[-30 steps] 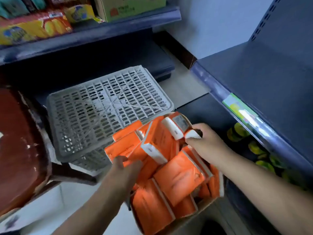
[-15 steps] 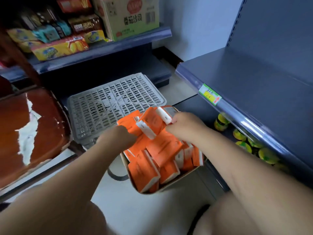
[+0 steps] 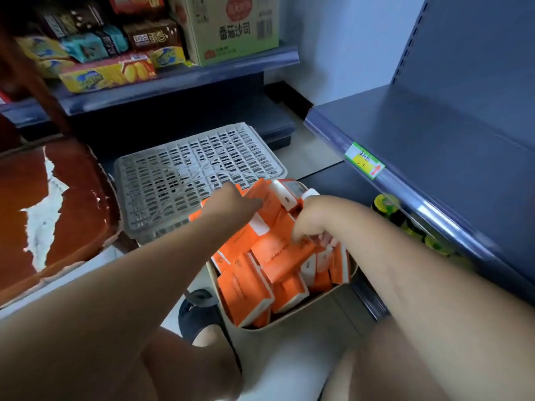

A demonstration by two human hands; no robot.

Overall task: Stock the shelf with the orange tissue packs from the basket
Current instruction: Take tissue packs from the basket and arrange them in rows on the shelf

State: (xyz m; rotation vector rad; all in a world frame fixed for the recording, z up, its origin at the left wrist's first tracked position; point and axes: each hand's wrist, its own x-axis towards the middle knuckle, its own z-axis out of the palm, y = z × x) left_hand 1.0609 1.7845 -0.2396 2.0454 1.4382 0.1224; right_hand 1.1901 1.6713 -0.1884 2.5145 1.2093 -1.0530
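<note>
Basket (image 3: 289, 325) of orange tissue packs (image 3: 278, 256) on floor (image 3: 307, 157) beside bare shelf (image 3: 434, 125). Digging into heap with right hand (image 3: 312, 221), fingers (image 3: 325, 237) curled round packs to lift. Steadying far-edge packs with left hand (image 3: 231, 201); finger state hidden.

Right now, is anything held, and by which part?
The right hand has fingers curled over the top edge of an orange rectangular tissue pack; the left hand's hold cannot be told.
</note>
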